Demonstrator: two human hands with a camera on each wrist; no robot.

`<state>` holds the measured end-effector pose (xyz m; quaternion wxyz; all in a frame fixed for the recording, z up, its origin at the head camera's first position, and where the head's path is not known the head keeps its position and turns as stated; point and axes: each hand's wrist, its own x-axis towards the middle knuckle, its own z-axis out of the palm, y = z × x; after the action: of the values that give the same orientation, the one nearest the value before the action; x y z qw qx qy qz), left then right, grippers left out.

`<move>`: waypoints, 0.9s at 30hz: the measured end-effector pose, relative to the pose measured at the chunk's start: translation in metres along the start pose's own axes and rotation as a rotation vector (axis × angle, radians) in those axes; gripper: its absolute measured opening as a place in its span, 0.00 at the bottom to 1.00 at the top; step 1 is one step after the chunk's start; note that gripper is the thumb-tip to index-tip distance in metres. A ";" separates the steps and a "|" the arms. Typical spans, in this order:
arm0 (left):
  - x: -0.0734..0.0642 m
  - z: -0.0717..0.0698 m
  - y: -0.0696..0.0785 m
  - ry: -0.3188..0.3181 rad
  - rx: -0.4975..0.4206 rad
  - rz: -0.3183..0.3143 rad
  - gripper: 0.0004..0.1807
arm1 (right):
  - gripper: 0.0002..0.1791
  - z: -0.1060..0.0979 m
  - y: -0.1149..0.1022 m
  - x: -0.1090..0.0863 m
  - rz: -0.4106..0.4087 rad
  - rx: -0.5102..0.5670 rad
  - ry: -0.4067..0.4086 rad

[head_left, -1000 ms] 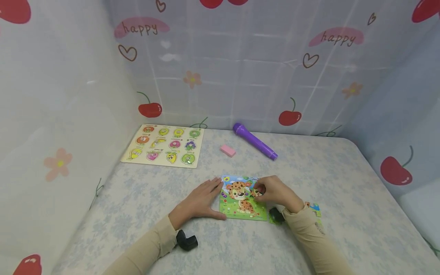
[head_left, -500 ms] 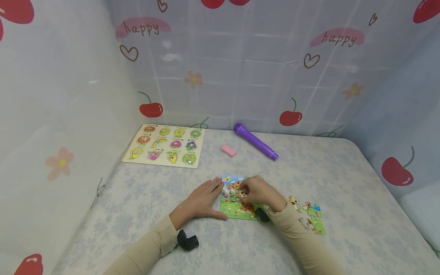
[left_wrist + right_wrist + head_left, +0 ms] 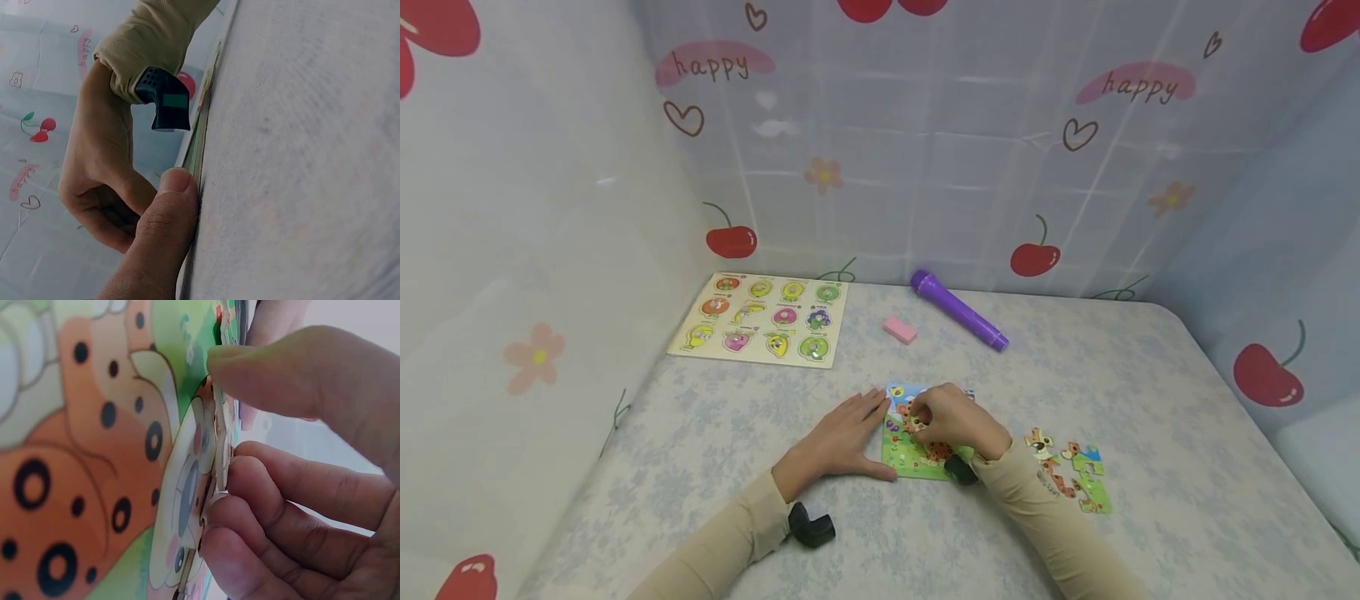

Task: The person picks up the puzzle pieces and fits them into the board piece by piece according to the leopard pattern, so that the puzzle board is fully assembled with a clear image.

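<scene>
A leopard jigsaw board (image 3: 901, 460) lies flat on the table in the head view. My left hand (image 3: 838, 437) rests along its left edge, fingers spread and thumb (image 3: 164, 215) against the near corner. Over the board's upper middle, my right hand (image 3: 961, 421) pinches a puzzle piece (image 3: 220, 440) between thumb and fingertips. In the right wrist view the piece stands nearly edge-on, close against the printed leopard face (image 3: 187, 487); whether it touches the board is unclear. The right hand covers part of the picture in the head view.
Several loose puzzle pieces (image 3: 1092, 479) lie to the right of the board. A pink block (image 3: 900, 330) and a purple toy microphone (image 3: 961, 312) lie behind it. A fruit puzzle board (image 3: 758, 321) is at the back left. Printed curtains (image 3: 925, 167) surround the table.
My right hand has moved left with the piece, from the board's right side to its upper middle. The loose pieces at right have come into fuller view. My left hand stays put.
</scene>
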<state>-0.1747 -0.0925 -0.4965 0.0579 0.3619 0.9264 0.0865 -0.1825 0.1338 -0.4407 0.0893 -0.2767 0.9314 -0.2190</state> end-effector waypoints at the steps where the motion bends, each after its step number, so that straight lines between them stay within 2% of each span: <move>1: 0.000 0.000 0.000 0.000 -0.002 0.000 0.65 | 0.13 0.000 0.000 0.000 0.007 0.003 -0.003; 17: 0.000 0.002 0.000 0.017 0.022 0.009 0.66 | 0.16 0.001 0.000 0.002 0.050 0.020 -0.038; 23: -0.001 -0.001 0.001 0.013 0.015 0.001 0.65 | 0.13 -0.003 -0.002 0.002 0.029 0.009 -0.014; 27: -0.001 -0.001 0.001 0.016 0.011 0.003 0.65 | 0.11 -0.001 -0.002 0.003 0.012 0.009 -0.028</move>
<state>-0.1732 -0.0922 -0.4953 0.0483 0.3629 0.9267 0.0846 -0.1844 0.1317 -0.4387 0.1048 -0.2735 0.9308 -0.2189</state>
